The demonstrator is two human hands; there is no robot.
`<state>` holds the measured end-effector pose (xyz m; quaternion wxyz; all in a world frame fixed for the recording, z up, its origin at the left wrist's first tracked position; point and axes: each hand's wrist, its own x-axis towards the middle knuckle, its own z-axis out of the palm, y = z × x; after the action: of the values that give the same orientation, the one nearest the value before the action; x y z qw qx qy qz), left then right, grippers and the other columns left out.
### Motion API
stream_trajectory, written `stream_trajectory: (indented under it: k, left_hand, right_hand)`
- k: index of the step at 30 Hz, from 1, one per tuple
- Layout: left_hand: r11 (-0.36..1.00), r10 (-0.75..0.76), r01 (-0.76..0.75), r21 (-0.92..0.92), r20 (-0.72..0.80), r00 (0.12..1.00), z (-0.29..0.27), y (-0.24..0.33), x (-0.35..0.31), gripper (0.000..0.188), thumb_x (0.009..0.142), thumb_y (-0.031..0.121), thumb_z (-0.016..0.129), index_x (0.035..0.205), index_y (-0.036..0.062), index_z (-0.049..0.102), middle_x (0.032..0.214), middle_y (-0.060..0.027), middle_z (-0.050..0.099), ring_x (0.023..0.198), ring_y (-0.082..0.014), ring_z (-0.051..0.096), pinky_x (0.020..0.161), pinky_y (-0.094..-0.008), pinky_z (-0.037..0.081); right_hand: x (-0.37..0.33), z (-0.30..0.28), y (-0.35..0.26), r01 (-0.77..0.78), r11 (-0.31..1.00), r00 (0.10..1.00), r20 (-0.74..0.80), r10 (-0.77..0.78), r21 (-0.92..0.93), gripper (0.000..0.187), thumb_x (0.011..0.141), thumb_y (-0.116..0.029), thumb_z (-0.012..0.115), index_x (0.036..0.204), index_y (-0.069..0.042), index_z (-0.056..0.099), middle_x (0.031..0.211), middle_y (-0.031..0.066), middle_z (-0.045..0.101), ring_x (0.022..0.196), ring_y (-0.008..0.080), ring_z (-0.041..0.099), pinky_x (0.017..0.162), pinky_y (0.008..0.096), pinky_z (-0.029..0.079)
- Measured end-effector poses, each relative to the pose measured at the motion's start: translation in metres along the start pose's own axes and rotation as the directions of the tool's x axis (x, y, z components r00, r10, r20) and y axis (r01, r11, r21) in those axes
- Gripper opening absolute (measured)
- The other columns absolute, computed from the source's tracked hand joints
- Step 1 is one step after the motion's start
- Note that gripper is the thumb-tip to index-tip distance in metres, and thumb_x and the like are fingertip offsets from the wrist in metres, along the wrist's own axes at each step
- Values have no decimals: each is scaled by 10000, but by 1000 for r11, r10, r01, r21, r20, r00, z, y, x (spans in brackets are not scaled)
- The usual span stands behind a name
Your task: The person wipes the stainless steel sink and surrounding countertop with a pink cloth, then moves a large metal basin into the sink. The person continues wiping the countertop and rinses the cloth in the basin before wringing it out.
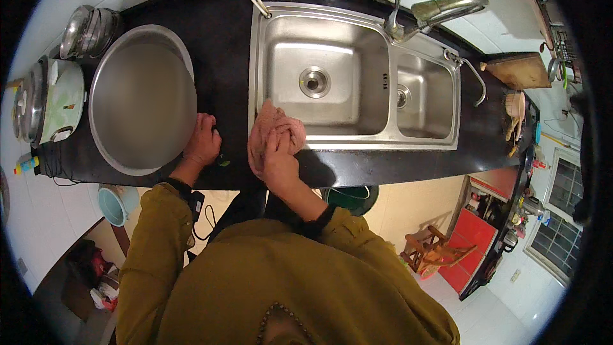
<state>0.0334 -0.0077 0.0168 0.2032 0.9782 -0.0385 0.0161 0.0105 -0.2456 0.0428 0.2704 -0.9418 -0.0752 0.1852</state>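
My right hand [281, 161] grips a pink cloth [276, 126] at the near left corner of the steel double sink [357, 138]. The cloth lies bunched over the sink's rim and the black counter beside it. Left of the sink, my left hand [204, 141] rests at the counter, close against the right side of a large round metal basin [186, 57]. Its fingers are curled, and what they hold, if anything, is hidden. A small green bit [223, 163] lies on the counter by that hand. The basin's inside is blurred.
A curved faucet [447, 9] rises behind the sink, with a thin spout [476, 80] at its right. Stacked metal lids [89, 32] and a pale green pot [64, 99] stand left of the basin. A wooden board [520, 70] leans at the right. Below are a blue bucket [116, 206] and a wooden chair [431, 249].
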Motion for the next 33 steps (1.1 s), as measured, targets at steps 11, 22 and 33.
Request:
stream_trajectory:
  k: [11,22,33]
  left_hand:
    - [999,-41,41,-6,38,998,5,-3,-2,322,771,99,618,1068,60,500,1108,-162,502,1074,-369,499,922,-489,412]
    - [992,-77,88,-88,122,990,4,-6,-4,325,762,91,632,1049,48,485,1104,-167,494,1050,-379,498,935,-498,410]
    - [994,-63,69,-86,79,995,4,-5,-7,373,737,66,649,1074,66,490,1120,-180,482,1060,-395,490,919,-513,420]
  right_hand:
    - [38,-147,61,63,574,998,-59,-25,816,298,975,-183,570,1222,-15,566,1263,156,618,1160,249,585,996,373,466]
    - [207,-185,186,8,91,919,-43,392,996,303,976,-164,526,1205,33,551,1190,197,619,1024,330,637,834,423,558]
    - [362,-65,263,-416,563,823,32,567,714,154,859,-95,570,937,-35,689,835,193,670,648,327,642,484,423,509]
